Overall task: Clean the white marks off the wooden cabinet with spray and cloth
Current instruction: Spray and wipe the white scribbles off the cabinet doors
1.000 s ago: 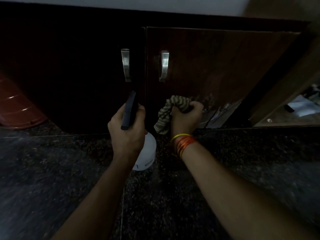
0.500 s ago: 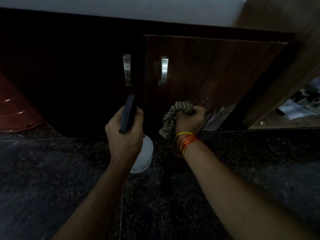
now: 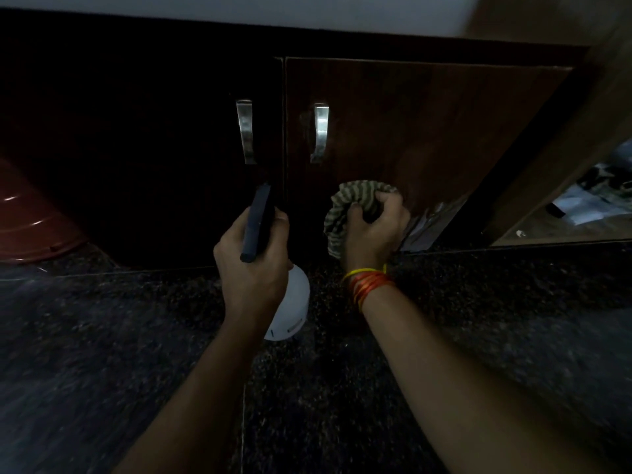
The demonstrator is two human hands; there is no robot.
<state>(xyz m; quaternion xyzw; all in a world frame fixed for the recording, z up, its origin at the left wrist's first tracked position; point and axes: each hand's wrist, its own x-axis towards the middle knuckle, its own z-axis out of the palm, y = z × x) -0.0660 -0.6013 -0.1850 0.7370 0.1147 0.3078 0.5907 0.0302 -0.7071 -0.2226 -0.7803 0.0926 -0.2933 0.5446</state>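
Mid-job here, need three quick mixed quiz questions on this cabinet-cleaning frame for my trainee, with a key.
1. True or false: the left hand holds the spray bottle.
2. Which cabinet door does the striped cloth press against? A) left door B) right door C) neither
3. Fill in: the right hand works low on the door, below its metal ____.

Key: 1 true; 2 B; 3 handle.

One head view — looking down, close, at cabinet doors [image 3: 410,131] and floor [image 3: 136,371].
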